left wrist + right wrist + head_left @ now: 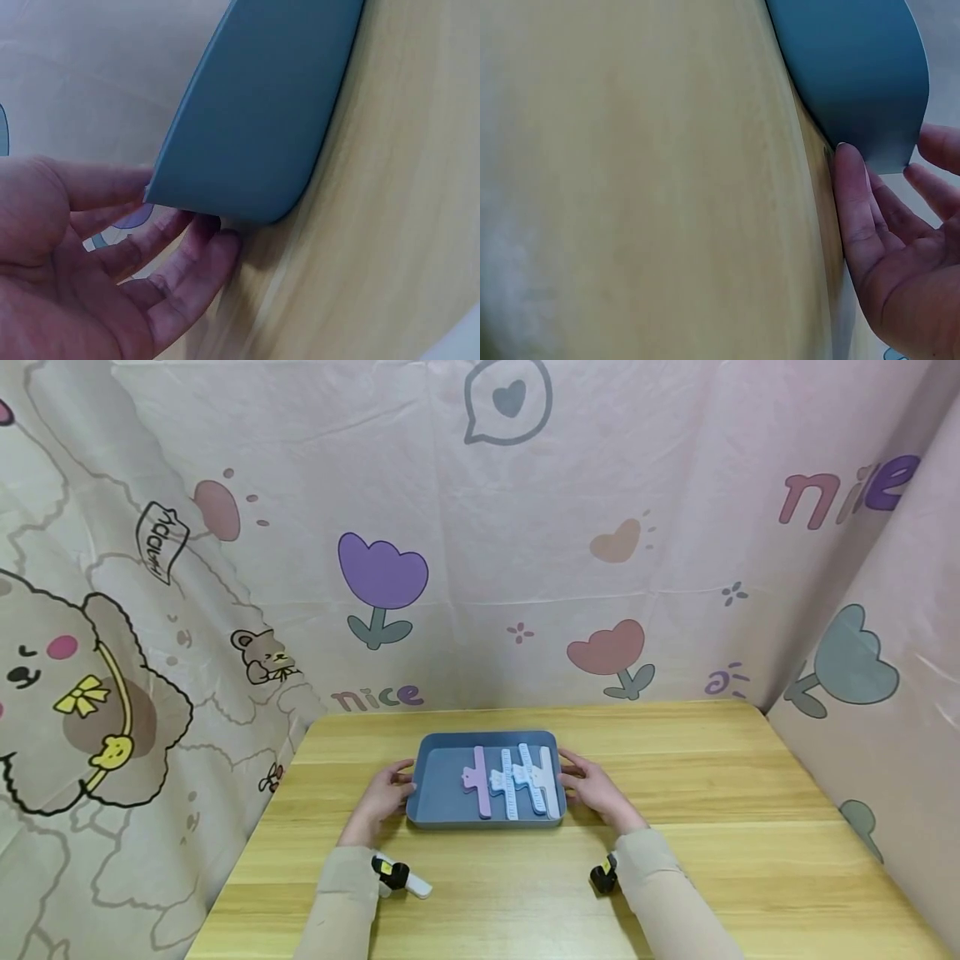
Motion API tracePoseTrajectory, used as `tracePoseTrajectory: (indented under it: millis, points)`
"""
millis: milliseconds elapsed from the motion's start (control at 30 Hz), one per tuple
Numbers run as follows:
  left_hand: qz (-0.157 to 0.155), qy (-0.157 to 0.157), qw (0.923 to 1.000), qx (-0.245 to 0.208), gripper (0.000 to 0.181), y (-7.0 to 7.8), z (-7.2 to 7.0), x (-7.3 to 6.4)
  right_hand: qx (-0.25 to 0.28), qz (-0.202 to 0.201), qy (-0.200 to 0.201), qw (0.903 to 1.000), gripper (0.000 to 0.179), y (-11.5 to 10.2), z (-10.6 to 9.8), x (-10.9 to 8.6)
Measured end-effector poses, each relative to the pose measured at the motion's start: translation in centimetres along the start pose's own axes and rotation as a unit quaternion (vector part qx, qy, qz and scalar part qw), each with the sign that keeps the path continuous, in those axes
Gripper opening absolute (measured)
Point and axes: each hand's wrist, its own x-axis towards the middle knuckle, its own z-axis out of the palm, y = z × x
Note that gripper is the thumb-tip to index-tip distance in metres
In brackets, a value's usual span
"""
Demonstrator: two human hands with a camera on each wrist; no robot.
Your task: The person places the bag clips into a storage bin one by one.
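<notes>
A shallow blue-grey tray (446, 785) stands on the wooden table. Four long plastic clips lie side by side in its right half: a purple clip (481, 783), a light blue clip (510, 783), another light blue clip (531, 777) and a white clip (549, 783). At the tray's left end my left hand (387, 792) holds it, thumb at the rim and the other fingers bent low against the end wall. My right hand (596, 787) holds the opposite end likewise, its fingertips (849, 161) low on the wall near the tabletop.
The wooden table (675, 777) extends around the tray on all sides. A printed curtain (480, 568) hangs behind the table and along both sides. A camera (393, 875) is strapped to the left wrist, another camera (603, 875) to the right.
</notes>
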Motion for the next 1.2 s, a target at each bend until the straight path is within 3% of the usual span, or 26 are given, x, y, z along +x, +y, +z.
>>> tracePoseTrajectory:
  millis: [233,433,733,900,1200]
  points:
    - [0.014,0.004,0.9999,0.008,0.053,0.9,-0.6,-1.3,-0.002,0.000,-0.007,1.0000,0.057,0.0,-0.1,0.0]
    - [0.043,0.012,0.9973,0.058,0.053,2.1,-1.4,-2.8,0.002,0.007,0.001,1.0000,0.058,-0.3,0.0,0.0]
    - [0.082,0.005,0.9837,0.160,0.059,2.9,-2.0,-5.9,0.009,0.010,0.000,0.9999,0.059,-0.3,0.0,0.0]
    - [0.102,-0.004,0.9728,0.208,0.061,2.5,-2.2,-7.6,0.008,0.005,-0.004,1.0000,0.059,0.0,-0.1,0.1]
    - [0.064,0.008,0.9593,0.275,0.073,0.8,-2.4,-10.1,0.005,0.002,-0.001,1.0000,0.058,-0.1,0.0,0.0]
